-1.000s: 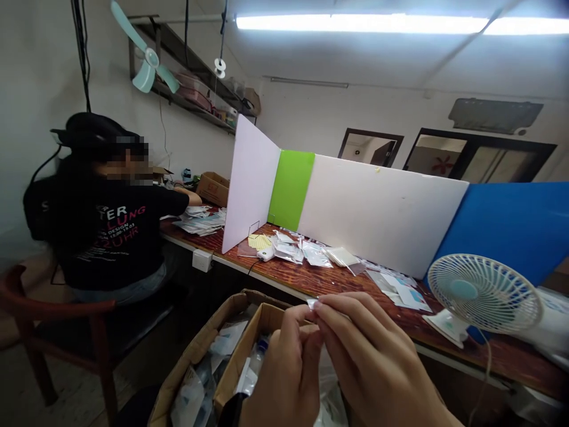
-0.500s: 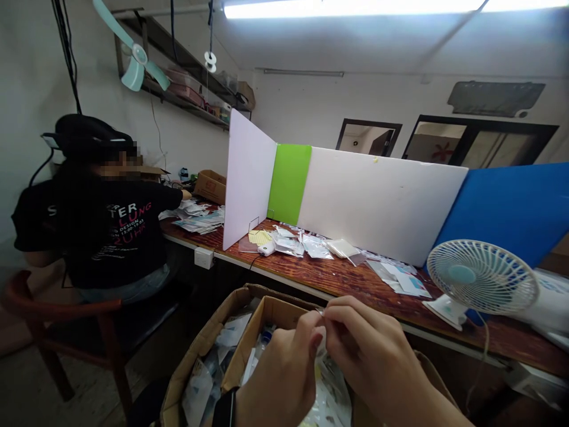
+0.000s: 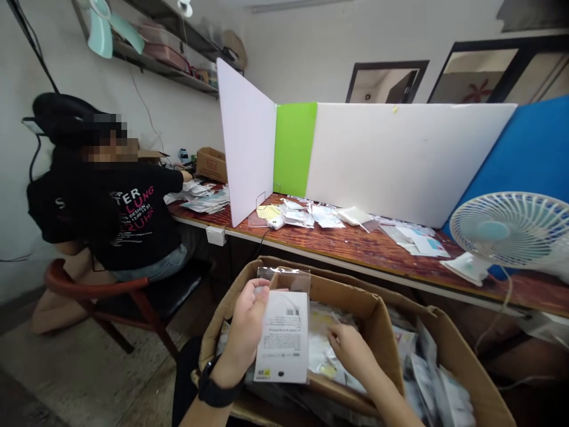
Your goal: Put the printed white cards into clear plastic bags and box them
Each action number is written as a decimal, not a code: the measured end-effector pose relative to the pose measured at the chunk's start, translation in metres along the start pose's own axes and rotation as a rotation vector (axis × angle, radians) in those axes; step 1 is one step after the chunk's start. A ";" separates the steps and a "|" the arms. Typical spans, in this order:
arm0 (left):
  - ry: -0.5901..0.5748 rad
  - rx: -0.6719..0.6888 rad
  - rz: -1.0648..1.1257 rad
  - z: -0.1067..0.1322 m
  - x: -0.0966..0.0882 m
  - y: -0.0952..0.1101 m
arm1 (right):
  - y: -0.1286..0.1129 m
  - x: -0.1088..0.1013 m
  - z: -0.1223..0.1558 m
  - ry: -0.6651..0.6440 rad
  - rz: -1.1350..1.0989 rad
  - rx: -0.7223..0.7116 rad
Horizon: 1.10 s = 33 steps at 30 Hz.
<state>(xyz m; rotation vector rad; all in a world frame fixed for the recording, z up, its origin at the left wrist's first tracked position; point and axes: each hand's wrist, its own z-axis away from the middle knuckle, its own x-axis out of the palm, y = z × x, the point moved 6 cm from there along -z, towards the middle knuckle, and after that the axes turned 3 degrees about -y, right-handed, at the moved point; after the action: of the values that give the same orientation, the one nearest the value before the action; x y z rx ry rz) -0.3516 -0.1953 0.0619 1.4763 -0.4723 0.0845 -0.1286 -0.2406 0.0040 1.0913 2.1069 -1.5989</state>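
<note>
A person's left hand (image 3: 244, 329) grips a clear plastic packet (image 3: 283, 332) upright by its left edge, fingers closed around it, above a brown cardboard box (image 3: 342, 293) at the wearer's 12 o'clock. The packet holds a white printed card (image 3: 282, 356) with a barcode near the top, a block of small print and a small yellow-and-black label at the lower left. A black wristwatch (image 3: 217, 385) circles the left wrist. The right hand (image 3: 351, 356), fingers loosely curled, rests low among silvery packets (image 3: 322, 350) inside the box; whether it grips one cannot be told. A seated co-worker (image 3: 128, 219) in a black T-shirt works at 10 o'clock, beside a varnished wooden bench (image 3: 364, 249) strewn with packets, while a white desk fan (image 3: 511, 231) stands at 2 o'clock.
</note>
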 end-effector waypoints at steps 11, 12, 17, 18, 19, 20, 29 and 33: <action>-0.196 -0.122 0.052 0.026 0.037 -0.014 | -0.083 -0.020 0.015 -0.323 -0.867 0.299; -0.217 -0.149 0.052 0.030 0.037 -0.016 | -0.083 -0.021 0.021 -0.318 -0.912 0.346; -0.357 -0.412 -0.004 0.058 0.030 -0.035 | -0.062 -0.022 0.065 -0.284 -1.060 0.592; -0.372 -0.470 -0.009 0.066 0.027 -0.042 | -0.058 -0.021 0.076 -0.290 -1.060 0.614; -0.376 -0.523 -0.015 0.074 0.024 -0.049 | -0.055 -0.019 0.087 -0.293 -1.051 0.628; -0.365 -0.563 -0.024 0.082 0.020 -0.056 | -0.052 -0.018 0.097 -0.284 -1.034 0.636; -0.306 -0.632 -0.072 0.128 -0.007 -0.092 | -0.053 -0.022 0.153 -0.278 -0.684 0.473; -0.437 -0.510 -0.210 0.123 -0.007 -0.081 | -0.055 -0.030 0.155 -0.289 -0.627 0.377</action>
<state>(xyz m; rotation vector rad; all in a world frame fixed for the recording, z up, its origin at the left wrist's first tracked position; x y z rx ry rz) -0.3620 -0.3217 -0.0141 1.0256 -0.6316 -0.5016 -0.1805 -0.3995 0.0066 0.2339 2.1064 -2.3371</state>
